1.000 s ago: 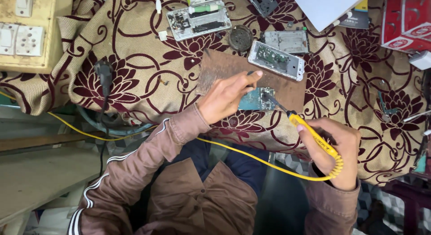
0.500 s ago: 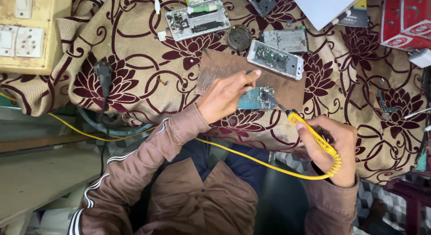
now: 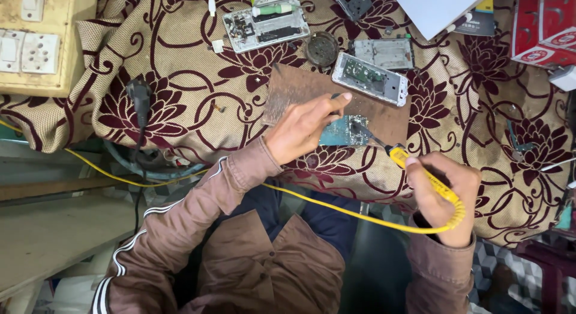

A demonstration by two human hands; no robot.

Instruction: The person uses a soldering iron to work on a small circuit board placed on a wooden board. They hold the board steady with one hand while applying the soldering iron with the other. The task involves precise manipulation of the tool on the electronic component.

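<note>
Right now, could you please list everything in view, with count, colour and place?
Circuit board: one, teal, on the brown mat, under the left hand.
Soldering iron: one, yellow, in the right hand, tip at the board.
Mat: one, brown, centre of the cloth.
Opened phones: several, silver, top of the cloth.
Cloth: one, beige with maroon flowers, covering the bench.
Switch panel: one, cream, upper left.
Red boxes: upper right.
Left hand: on the board.
Right hand: gripping the iron.

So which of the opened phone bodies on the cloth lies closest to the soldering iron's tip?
The silver-framed phone body lying partly on the brown board, just above the circuit board under the iron. The other two, the long one and the grey one, lie farther up.
</note>
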